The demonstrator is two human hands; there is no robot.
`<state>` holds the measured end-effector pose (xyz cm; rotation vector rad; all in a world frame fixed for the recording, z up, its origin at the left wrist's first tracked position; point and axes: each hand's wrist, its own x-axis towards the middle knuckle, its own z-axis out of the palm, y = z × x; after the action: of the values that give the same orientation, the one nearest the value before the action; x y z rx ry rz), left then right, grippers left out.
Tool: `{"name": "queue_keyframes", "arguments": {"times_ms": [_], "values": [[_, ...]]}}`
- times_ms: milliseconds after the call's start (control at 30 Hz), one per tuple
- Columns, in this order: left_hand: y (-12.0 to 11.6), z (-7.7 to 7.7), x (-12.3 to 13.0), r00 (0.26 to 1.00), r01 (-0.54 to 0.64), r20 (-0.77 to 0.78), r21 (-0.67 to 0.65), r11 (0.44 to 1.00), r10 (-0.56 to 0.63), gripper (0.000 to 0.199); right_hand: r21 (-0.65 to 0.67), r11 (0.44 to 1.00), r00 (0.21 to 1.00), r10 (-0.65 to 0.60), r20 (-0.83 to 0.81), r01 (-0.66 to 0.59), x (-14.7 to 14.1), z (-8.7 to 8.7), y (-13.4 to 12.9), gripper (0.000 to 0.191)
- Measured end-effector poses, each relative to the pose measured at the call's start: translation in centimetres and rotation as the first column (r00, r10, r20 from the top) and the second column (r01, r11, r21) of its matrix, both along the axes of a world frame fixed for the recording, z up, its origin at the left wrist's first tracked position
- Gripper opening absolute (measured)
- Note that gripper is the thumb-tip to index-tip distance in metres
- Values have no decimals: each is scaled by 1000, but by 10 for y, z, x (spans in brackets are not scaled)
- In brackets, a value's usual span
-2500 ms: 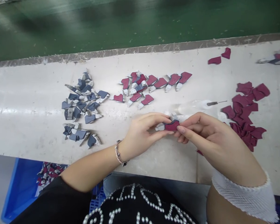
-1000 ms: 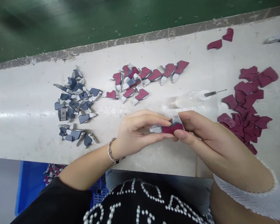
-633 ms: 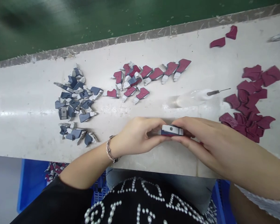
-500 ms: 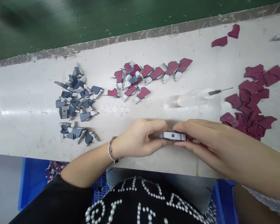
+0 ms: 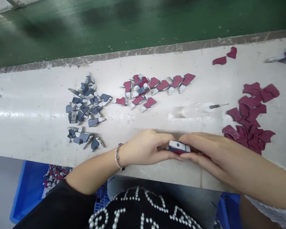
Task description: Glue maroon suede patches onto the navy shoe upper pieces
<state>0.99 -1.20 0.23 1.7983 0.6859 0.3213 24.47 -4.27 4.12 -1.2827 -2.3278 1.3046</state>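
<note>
- Far left and low, a blue plastic crate (image 5: 26, 194) holds a jumble of maroon and grey pieces.
- Up on the white counter (image 5: 21, 95), slate-blue parts (image 5: 85, 109) with grey tips lie loose in two clusters.
- Just right of those, maroon-and-grey parts (image 5: 152, 89) fan out in a rough row.
- Centre now: the left hand (image 5: 143, 148), a beaded bracelet (image 5: 118, 156) at its wrist, is held narrow, pinching one end of a small two-tone part (image 5: 179, 147).
- The right hand (image 5: 211, 152) is just as narrow, pinching the other end, so the part sits between them over the counter, grey face up with a small hole, maroon beneath.
- That part looks light and stiff, the maroon layer perhaps softer; the grey block's edges look the surest hold.
- Further right, a clear bottle (image 5: 197, 109) with a metal needle tip (image 5: 219, 106) lies beside a scattered pile of maroon pieces (image 5: 250, 117).
</note>
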Motion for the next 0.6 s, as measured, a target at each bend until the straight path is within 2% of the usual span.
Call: {"name": "queue_keyframes", "arguments": {"times_ms": [133,233,333,433,600], "values": [[-1,2,-2,999,15,47,106,994,-20,34,-57,998,1000,31,-2,-31,-1,4,-1,36],[-2,8,-2,998,-3,62,83,997,-2,33,-51,998,1000,22,3,-22,-3,10,-1,35],[-4,13,1,993,-107,60,27,994,105,34,-1,1000,999,3,34,-3,-6,14,0,36],[-8,14,7,986,-153,71,-23,988,154,34,61,998,999,-27,42,24,-6,18,1,37],[-8,9,12,989,-148,-4,181,972,151,37,82,996,997,-44,59,39,-1,28,0,37]]}}
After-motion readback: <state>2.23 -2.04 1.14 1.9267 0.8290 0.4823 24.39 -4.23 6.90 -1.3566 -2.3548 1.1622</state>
